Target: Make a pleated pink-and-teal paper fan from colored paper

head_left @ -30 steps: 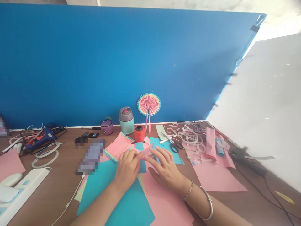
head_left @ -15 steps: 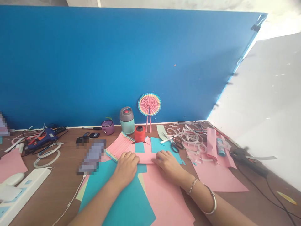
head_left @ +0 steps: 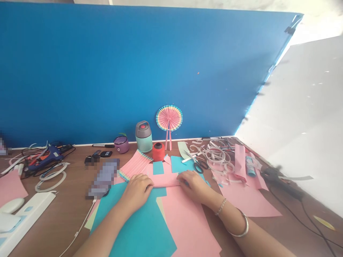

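A folded pink paper (head_left: 166, 181) lies across the sheets in front of me. My left hand (head_left: 138, 189) has its fingers curled over the paper's left end, and my right hand (head_left: 193, 185) pinches the right end. Under my left forearm is a large teal sheet (head_left: 142, 228); a long pink sheet (head_left: 189, 221) runs beside it. Just beyond my left hand rests a pleated pink paper (head_left: 136, 166) with teal and yellow edges. A small teal piece (head_left: 158, 167) sits behind the folded paper. The fingertips of both hands are partly hidden.
Behind stand a round paper fan (head_left: 169, 118), a red thread spool (head_left: 158, 152), a mint flask (head_left: 144, 137) and a purple cup (head_left: 121, 144). Scissors (head_left: 197, 164) and curled paper strips (head_left: 215, 155) lie right. Leftward are a blurred phone (head_left: 103, 178), power strip (head_left: 29, 221) and blue glue gun (head_left: 49, 155).
My left hand has slid a little to the left along the pink paper, baring more of it. My right hand stays at the right end. The whole view has shifted slightly.
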Action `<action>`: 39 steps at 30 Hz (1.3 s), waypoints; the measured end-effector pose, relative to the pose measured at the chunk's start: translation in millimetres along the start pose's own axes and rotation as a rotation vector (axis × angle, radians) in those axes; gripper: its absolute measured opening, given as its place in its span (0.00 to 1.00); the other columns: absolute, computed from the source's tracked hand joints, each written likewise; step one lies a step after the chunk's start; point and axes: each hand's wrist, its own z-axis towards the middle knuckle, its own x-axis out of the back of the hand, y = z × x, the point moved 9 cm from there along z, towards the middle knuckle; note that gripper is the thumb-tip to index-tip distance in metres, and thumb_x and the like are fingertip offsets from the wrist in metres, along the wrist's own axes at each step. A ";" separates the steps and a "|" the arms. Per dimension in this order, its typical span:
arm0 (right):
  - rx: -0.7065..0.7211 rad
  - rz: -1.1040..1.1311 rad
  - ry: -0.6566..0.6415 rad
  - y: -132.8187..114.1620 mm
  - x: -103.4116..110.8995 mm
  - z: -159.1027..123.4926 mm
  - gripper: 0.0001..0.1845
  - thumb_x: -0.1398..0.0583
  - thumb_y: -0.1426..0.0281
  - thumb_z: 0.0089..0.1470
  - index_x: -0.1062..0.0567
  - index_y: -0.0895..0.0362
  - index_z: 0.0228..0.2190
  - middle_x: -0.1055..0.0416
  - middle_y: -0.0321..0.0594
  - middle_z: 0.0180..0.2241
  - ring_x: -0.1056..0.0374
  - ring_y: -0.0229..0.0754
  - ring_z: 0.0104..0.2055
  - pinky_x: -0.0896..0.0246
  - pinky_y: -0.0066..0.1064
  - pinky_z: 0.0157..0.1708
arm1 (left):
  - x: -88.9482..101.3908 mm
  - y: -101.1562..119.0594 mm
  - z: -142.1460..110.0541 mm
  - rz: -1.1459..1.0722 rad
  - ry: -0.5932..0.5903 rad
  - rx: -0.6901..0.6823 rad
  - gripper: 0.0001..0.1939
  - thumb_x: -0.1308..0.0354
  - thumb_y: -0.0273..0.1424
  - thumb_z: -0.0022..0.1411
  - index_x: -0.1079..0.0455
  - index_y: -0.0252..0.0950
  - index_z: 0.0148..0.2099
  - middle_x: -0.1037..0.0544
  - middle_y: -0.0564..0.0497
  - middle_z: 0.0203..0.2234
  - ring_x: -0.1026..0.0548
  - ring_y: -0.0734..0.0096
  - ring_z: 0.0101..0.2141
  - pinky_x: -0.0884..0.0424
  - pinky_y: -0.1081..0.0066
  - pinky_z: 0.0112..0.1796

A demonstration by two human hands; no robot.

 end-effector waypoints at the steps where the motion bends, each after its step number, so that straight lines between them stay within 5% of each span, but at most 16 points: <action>1: -0.010 0.039 0.013 3.2 -0.1 0.1 0.10 0.48 0.78 0.54 0.29 0.56 0.35 0.29 0.38 0.31 0.36 0.41 0.33 0.46 0.33 0.35 | -0.1 -3.2 0.1 -0.038 -0.002 0.020 0.11 0.51 0.26 0.60 0.27 0.40 0.34 0.22 0.51 0.33 0.28 0.62 0.39 0.38 0.63 0.41; 7: -0.043 0.186 0.024 10.2 -4.2 4.3 0.10 0.48 0.78 0.54 0.30 0.55 0.28 0.28 0.37 0.31 0.35 0.41 0.35 0.42 0.33 0.37 | -2.1 -21.8 1.3 -0.218 0.043 0.145 0.09 0.50 0.27 0.57 0.29 0.39 0.32 0.23 0.50 0.32 0.26 0.64 0.37 0.35 0.66 0.39; 28: -0.172 0.240 0.041 26.7 -13.4 8.2 0.08 0.49 0.77 0.52 0.32 0.56 0.26 0.31 0.38 0.30 0.35 0.40 0.33 0.42 0.30 0.33 | -8.9 -27.2 7.8 -0.133 0.130 0.184 0.07 0.50 0.25 0.57 0.32 0.38 0.32 0.26 0.51 0.30 0.28 0.64 0.35 0.36 0.66 0.36; 35: -0.152 0.161 0.027 23.2 -13.8 6.9 0.10 0.49 0.77 0.53 0.31 0.55 0.35 0.33 0.36 0.32 0.39 0.36 0.27 0.45 0.28 0.28 | -8.8 -9.3 9.2 -0.039 0.139 0.015 0.15 0.53 0.20 0.58 0.28 0.41 0.40 0.28 0.49 0.37 0.32 0.63 0.41 0.36 0.63 0.40; 39: 0.059 -0.039 0.027 -5.2 -11.6 7.4 0.21 0.51 0.82 0.53 0.30 0.53 0.44 0.34 0.41 0.36 0.39 0.40 0.34 0.45 0.30 0.33 | -15.1 9.2 7.4 0.059 0.105 -0.147 0.27 0.55 0.15 0.57 0.28 0.50 0.48 0.31 0.49 0.44 0.34 0.63 0.45 0.37 0.64 0.43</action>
